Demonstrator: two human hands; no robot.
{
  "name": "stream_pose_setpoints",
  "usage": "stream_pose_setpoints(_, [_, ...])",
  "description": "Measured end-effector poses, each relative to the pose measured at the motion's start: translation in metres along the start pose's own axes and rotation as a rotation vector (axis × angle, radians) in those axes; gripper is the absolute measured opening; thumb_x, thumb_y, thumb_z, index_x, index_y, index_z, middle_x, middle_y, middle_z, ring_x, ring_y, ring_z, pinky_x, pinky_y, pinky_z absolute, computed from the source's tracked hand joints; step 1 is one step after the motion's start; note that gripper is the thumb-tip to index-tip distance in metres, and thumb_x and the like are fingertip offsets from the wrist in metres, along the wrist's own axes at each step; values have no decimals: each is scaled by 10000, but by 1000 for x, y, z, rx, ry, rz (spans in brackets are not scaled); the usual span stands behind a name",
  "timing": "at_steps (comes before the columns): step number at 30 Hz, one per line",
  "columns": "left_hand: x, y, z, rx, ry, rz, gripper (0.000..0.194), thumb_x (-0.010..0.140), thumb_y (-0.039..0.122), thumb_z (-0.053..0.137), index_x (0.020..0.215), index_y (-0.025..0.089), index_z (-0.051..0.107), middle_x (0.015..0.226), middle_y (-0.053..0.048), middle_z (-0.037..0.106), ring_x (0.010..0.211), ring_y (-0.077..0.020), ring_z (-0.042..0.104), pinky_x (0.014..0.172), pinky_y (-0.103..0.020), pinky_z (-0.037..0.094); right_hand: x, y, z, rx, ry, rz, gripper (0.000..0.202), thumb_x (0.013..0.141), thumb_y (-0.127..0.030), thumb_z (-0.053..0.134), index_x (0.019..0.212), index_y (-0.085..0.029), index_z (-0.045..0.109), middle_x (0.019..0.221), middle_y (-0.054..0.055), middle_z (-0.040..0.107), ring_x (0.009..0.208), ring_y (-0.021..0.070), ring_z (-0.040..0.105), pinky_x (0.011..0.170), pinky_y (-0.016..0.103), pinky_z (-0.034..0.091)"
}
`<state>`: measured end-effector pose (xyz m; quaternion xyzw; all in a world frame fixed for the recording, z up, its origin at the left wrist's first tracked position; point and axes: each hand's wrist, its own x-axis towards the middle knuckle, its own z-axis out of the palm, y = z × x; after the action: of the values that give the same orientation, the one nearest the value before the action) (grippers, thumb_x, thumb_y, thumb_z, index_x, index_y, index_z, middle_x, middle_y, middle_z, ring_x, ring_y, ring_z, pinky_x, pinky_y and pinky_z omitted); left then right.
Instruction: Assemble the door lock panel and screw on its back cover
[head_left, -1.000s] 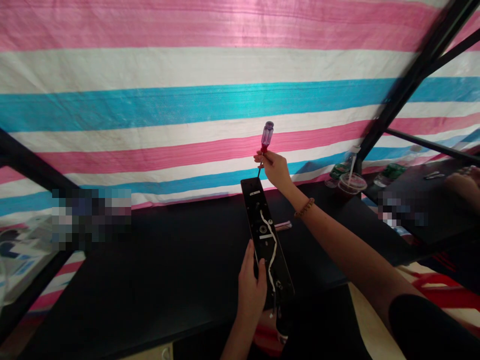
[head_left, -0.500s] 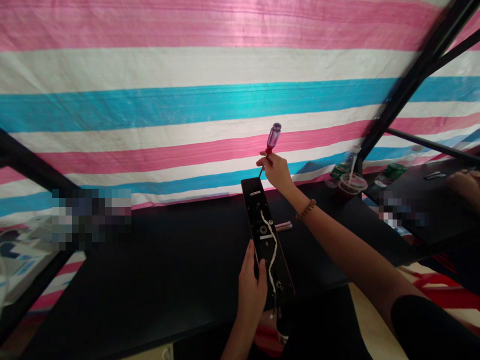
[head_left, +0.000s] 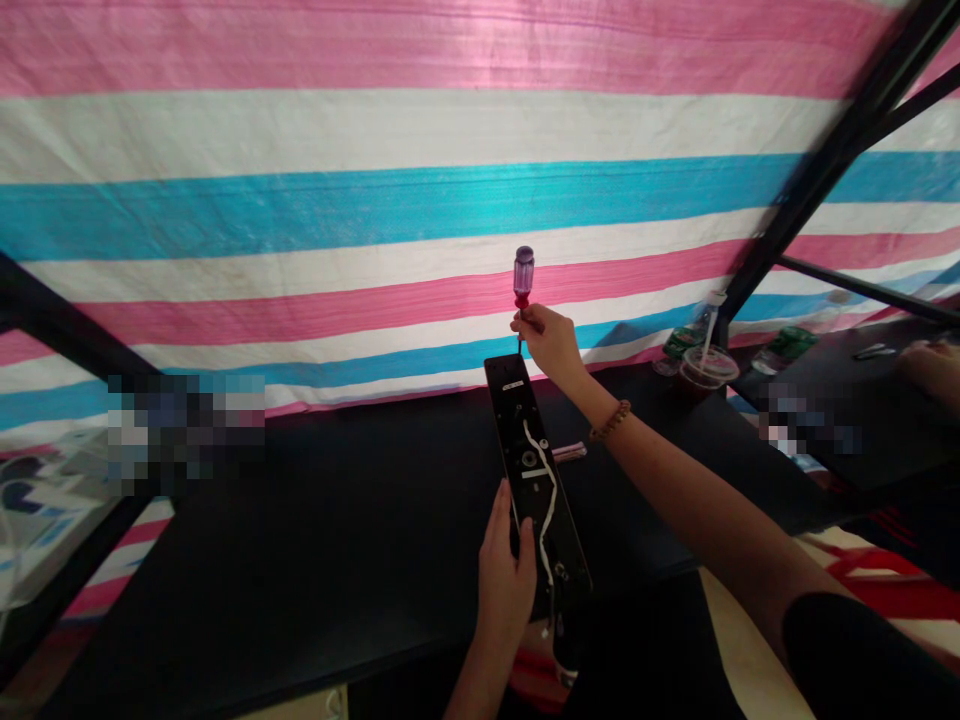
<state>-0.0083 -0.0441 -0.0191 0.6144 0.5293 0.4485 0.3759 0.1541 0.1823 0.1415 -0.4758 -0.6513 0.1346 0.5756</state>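
Note:
A long black panel (head_left: 517,410), likely a housing, slants across the table edge, with a white cable (head_left: 553,500) running along its face. My left hand (head_left: 506,570) grips its lower left side, thumb over the face and fingers along the edge. Between the fingertips of my right hand (head_left: 551,340) is the shaft of a screwdriver (head_left: 523,275) with a clear purple handle and red collar. The screwdriver stands nearly upright, its tip at the panel's far end; whether it sits in a screw I cannot tell. A small pinkish packet-like item (head_left: 570,452) lies right of the panel.
The black table (head_left: 300,540) meets a striped tarp (head_left: 375,220) at the back. At the right are a lidded cup with a straw (head_left: 705,370), a bottle (head_left: 682,340) and a black metal frame (head_left: 795,200). Another person's hand (head_left: 934,365) shows at the far right.
The screwdriver's handle has swung left, from a rightward lean to nearly upright, with my right hand still on the shaft. My left hand and the panel have stayed almost in place.

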Motion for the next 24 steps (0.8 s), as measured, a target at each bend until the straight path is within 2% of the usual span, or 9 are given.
stream_pose_setpoints(4, [0, 0, 0, -9, 8, 12, 518, 1026, 361, 447, 1520, 205, 461, 1570, -104, 495, 1484, -252, 419, 1243, -472, 322, 0, -1, 2, 49, 4, 21, 139, 942, -283, 522, 931, -207, 638, 853, 54, 744, 790, 190, 720, 711, 324, 562])
stream_pose_setpoints(11, [0, 2, 0, -10, 29, 26, 500, 1013, 345, 482, 1497, 220, 497, 1552, -99, 519, 1461, -259, 453, 1226, -468, 356, -1, 3, 0, -40, 56, -6, 218, 908, -391, 619, 794, -209, 651, 749, 23, 690, 686, 174, 672, 674, 307, 530])
stream_pose_setpoints(13, [0, 2, 0, -9, 32, 23, 500, 1010, 346, 488, 1494, 223, 501, 1550, -98, 522, 1460, -258, 455, 1224, -465, 359, -2, 4, 0, -36, 77, -8, 184, 899, -378, 634, 830, -209, 663, 751, 14, 696, 692, 173, 676, 688, 308, 530])
stream_pose_setpoints(19, [1, 3, -1, -10, 22, 11, 508, 1012, 355, 475, 1500, 217, 492, 1552, -98, 520, 1468, -251, 443, 1232, -462, 342, -2, 0, -3, -25, 46, -34, 159, 949, -259, 521, 941, -190, 664, 804, 42, 734, 674, 164, 681, 693, 308, 532])
stream_pose_setpoints(24, [1, 2, 0, -1, 23, 13, 511, 1009, 342, 480, 1504, 218, 487, 1547, -97, 526, 1463, -252, 451, 1232, -467, 341, -3, -3, -3, -102, 61, -31, 183, 928, -325, 596, 848, -187, 686, 760, 40, 714, 676, 171, 664, 675, 297, 516])
